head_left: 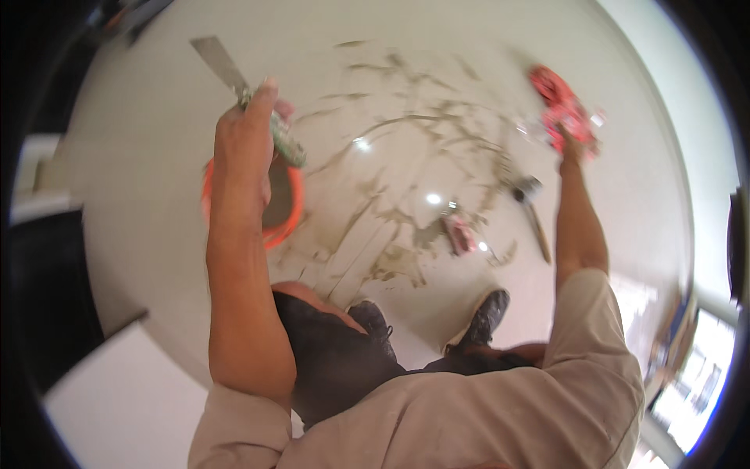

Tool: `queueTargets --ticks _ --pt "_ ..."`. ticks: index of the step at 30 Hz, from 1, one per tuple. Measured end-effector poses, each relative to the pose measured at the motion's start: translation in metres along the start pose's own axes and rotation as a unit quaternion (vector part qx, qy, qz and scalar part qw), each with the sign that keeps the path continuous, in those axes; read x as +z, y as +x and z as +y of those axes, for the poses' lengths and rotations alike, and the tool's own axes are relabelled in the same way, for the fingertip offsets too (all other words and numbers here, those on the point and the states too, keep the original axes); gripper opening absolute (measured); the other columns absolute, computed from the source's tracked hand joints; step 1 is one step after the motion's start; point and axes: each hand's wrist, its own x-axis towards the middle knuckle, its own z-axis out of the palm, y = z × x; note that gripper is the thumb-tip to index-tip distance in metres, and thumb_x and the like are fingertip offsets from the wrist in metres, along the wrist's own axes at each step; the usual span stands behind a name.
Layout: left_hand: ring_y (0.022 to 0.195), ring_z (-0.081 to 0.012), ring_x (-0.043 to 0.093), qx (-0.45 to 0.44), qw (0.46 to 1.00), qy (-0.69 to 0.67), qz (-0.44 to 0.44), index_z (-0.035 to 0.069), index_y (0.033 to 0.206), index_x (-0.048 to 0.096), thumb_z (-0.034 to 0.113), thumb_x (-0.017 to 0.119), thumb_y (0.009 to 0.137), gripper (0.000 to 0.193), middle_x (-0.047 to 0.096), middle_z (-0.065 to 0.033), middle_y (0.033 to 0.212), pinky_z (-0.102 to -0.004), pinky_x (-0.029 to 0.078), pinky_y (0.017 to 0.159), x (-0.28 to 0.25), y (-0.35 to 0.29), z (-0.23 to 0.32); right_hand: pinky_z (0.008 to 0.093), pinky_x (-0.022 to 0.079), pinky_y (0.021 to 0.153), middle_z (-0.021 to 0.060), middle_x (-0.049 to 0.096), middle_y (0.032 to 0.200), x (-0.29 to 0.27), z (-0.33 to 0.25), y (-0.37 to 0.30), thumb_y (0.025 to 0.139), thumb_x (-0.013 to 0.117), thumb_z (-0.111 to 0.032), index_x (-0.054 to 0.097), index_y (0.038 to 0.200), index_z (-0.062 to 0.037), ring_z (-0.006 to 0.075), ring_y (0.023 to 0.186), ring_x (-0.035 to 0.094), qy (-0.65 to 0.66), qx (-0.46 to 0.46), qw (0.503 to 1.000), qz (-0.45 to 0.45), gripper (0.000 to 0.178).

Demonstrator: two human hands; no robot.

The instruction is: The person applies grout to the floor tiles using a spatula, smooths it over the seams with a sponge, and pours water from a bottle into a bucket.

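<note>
My left hand [244, 129] is closed round the green handle of a putty knife [219, 64], whose flat metal blade points up and to the left. Beneath that forearm stands an orange bucket [295, 205] with grey-brown material inside, partly hidden by the arm. On the other side, my right hand [571, 145] reaches out to a crumpled red plastic bag [556, 92] and appears closed on it; motion blurs both. A mallet [536, 220] with a dark head and wooden handle lies on the floor near that arm. Left of the mallet lies a small pink-and-white packet [460, 235].
Brown-grey smears [414, 121] streak the pale glossy floor [437, 47] between my arms. My dark shoes [483, 316] stand at the near side. A white panel [129, 399] and a black object [51, 289] are at the left; a wall [664, 70] curves along the right.
</note>
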Motion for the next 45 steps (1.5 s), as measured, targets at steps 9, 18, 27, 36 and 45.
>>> queueTargets --ticks 9,18,27,36,45 --pt "0.075 -0.0117 0.055 0.067 0.960 -0.099 0.253 0.009 0.089 0.065 0.032 0.075 0.091 0.025 0.061 -0.0002 0.080 -0.0310 0.042 0.067 -0.152 -0.070 -0.008 0.0432 0.047 0.104 0.0197 0.050 0.143 0.075 -0.049 -0.084 0.076 0.090 -0.027 0.039 0.144 0.0042 0.0303 0.129 0.052 -0.151 -0.231 0.961 0.015 0.090" --pt "0.068 -0.0167 0.055 0.058 0.947 -0.105 0.299 0.003 0.084 0.068 0.032 0.072 0.089 0.030 0.061 -0.0047 0.079 -0.0334 0.042 0.064 -0.169 -0.050 -0.017 0.0404 0.053 0.096 0.0181 0.057 0.130 0.156 -0.138 -0.243 0.076 0.083 -0.018 0.028 0.154 -0.0049 0.0272 0.110 0.062 -0.158 -0.328 0.788 -0.497 0.096" --pt "0.075 -0.0158 0.056 0.036 0.954 -0.088 0.285 0.003 0.086 0.069 0.034 0.072 0.088 0.031 0.063 -0.0052 0.082 -0.0329 0.043 0.069 -0.171 -0.046 -0.013 0.0454 0.052 0.085 0.0190 0.068 0.091 0.225 -0.180 -0.353 0.070 0.082 -0.026 0.037 0.148 -0.0165 0.0381 0.092 0.067 -0.337 -0.366 0.635 -0.591 0.090" --pt "0.079 -0.0234 0.060 0.032 0.967 -0.073 0.242 -0.003 0.090 0.071 0.036 0.069 0.089 0.039 0.063 -0.0118 0.082 -0.0408 0.049 0.071 -0.167 -0.041 -0.016 0.0489 0.054 0.082 0.0215 0.069 0.086 0.264 -0.210 -0.385 0.069 0.080 -0.027 0.037 0.147 -0.0142 0.0422 0.092 0.069 -0.494 -0.399 0.525 -0.566 0.089" --pt "0.074 -0.0235 0.060 0.149 0.958 -0.100 0.223 -0.006 0.086 0.067 0.032 0.066 0.093 0.039 0.063 -0.0125 0.079 -0.0375 0.048 0.069 -0.171 -0.025 -0.031 0.0482 0.054 0.086 0.0226 0.070 0.092 0.274 -0.217 -0.393 0.070 0.079 -0.025 0.038 0.145 -0.0152 0.0411 0.097 0.069 -0.504 -0.399 0.527 -0.556 0.086"
